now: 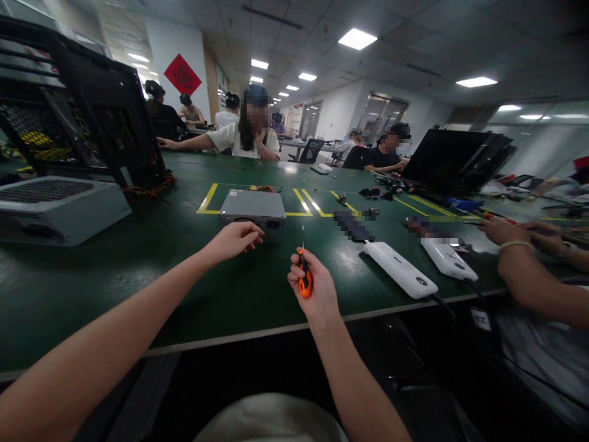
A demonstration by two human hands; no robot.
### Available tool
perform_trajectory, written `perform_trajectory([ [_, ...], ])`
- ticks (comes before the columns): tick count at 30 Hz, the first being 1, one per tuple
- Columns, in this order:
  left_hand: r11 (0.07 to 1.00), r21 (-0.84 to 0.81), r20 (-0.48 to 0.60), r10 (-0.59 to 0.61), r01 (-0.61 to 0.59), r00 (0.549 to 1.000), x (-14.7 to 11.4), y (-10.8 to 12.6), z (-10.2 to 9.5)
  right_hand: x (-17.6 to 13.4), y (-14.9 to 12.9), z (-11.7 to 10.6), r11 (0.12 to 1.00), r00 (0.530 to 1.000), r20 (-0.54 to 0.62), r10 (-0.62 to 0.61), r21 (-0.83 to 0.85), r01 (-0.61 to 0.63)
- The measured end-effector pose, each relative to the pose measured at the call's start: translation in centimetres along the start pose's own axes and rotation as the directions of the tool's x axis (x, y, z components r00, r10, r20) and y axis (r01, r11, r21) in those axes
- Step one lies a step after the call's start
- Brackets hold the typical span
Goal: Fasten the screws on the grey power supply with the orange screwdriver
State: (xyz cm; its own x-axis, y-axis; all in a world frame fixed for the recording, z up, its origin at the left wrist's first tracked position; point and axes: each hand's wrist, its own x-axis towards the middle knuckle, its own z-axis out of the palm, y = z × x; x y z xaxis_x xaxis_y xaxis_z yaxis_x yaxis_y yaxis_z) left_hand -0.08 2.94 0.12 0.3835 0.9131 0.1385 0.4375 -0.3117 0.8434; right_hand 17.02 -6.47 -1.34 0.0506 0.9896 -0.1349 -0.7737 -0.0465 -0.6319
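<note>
My right hand is closed round the orange and black handle of a screwdriver, its thin shaft pointing up and away from me. To the left, my left hand hovers at the front of a grey computer power supply. Its fingers are loosely bent and slightly apart, with nothing visible in them. Whether they touch the casing I cannot tell. The power supply lies on the green table, its socket side towards me and coloured wires behind it.
At left stand an open black computer case and a second power supply. White power banks with cables lie at right, near a co-worker's hands. Small metal parts and a dark monitor are farther back. Another person sits opposite.
</note>
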Motion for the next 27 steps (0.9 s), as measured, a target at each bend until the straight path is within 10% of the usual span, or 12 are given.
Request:
perform_trajectory([
  [8, 0.953, 0.25, 0.004, 0.173, -0.169, 0.985, 0.2, -1.1, -0.1, -0.7, -1.9, -1.9, 0.998, 0.999, 0.003, -0.043, 0.04, 0.043],
  [15, 0.86, 0.331, 0.246, 0.32, -0.389, 0.915, -1.1, 1.0, 3.6, -0.6, -2.1, -2.7, 0.992, 0.998, 0.01, -0.055, 0.114, 0.053],
  [27, 0.728, 0.514, 0.244, 0.382, -0.453, 0.891, -1.3, 0.4, 5.4, -0.8, -1.9, -2.6, 0.992, 0.997, 0.027, -0.077, 0.098, 0.074],
])
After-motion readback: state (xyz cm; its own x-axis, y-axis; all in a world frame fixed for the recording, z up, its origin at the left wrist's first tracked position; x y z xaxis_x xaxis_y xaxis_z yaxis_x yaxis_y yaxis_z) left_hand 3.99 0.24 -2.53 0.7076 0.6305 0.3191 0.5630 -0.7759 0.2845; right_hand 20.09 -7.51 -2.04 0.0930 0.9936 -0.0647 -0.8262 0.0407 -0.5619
